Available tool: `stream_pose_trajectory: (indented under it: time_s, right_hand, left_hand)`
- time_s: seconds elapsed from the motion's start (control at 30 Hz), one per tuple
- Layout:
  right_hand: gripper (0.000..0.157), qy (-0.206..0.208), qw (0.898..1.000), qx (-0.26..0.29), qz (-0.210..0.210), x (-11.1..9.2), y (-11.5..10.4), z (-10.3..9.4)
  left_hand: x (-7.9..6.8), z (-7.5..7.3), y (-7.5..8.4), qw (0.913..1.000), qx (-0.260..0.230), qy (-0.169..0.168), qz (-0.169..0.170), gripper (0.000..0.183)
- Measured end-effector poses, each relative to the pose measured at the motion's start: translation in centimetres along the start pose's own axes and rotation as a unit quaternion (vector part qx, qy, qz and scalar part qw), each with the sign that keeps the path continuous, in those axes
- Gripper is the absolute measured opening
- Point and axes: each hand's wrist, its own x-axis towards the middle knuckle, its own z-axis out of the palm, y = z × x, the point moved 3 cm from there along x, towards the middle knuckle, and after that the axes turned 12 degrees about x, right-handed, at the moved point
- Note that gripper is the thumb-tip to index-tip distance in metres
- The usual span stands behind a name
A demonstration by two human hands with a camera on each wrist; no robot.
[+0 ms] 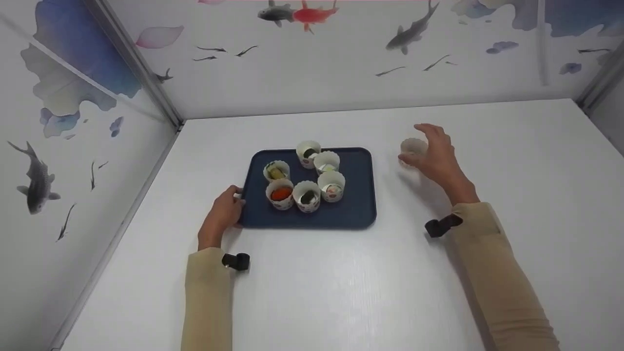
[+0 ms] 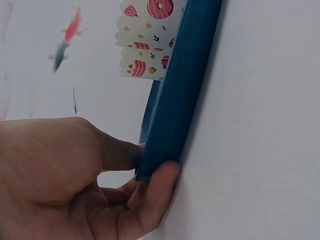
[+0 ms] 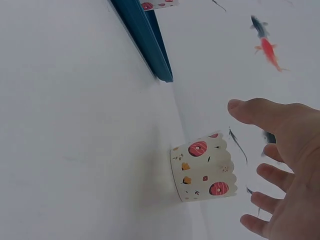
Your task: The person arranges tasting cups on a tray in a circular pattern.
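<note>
A dark blue tray lies on the white table, carrying several scalloped paper cups with food in them. My left hand grips the tray's left edge; in the left wrist view the thumb lies over the rim and fingers pass beneath it. Off the tray to the right stands one more paper cup, printed with doughnuts. Around and above that cup my right hand is spread, thumb and fingers apart. The right wrist view shows a gap between the fingers and the cup. What this cup contains is hidden.
On the tray, one cup holds something orange-red, another something yellowish-green, others dark or pale pieces. White panels painted with fish stand behind and to the left of the table.
</note>
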Motion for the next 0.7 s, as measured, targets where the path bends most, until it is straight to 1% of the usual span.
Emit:
stream_pose_trajectory:
  time_s: [0.1,0.17,0.4,0.6,0.7]
  right_hand:
    - [0.085,-0.015,1.000,0.007,0.024,0.0,0.7,-0.1]
    - [0.087,-0.023,0.999,0.012,0.032,0.1,1.0,-0.1]
    - [0.090,-0.056,0.997,0.029,0.033,0.2,1.5,0.0]
    - [0.090,-0.064,0.995,0.041,0.061,0.2,2.0,0.2]
    - [0.091,-0.064,0.995,0.038,0.072,0.3,2.3,0.2]
  left_hand:
    - [0.0,0.0,0.2,1.0000,0.003,0.001,0.000,0.041]
    - [0.0,0.0,0.3,1.0000,0.005,0.002,0.000,0.040]
    - [-0.1,-0.2,0.1,1.0000,0.004,0.006,0.002,0.040]
    - [-0.1,-0.1,0.0,1.0000,-0.006,0.005,0.005,0.040]
    - [0.0,0.0,-0.1,1.0000,-0.007,0.004,0.005,0.040]
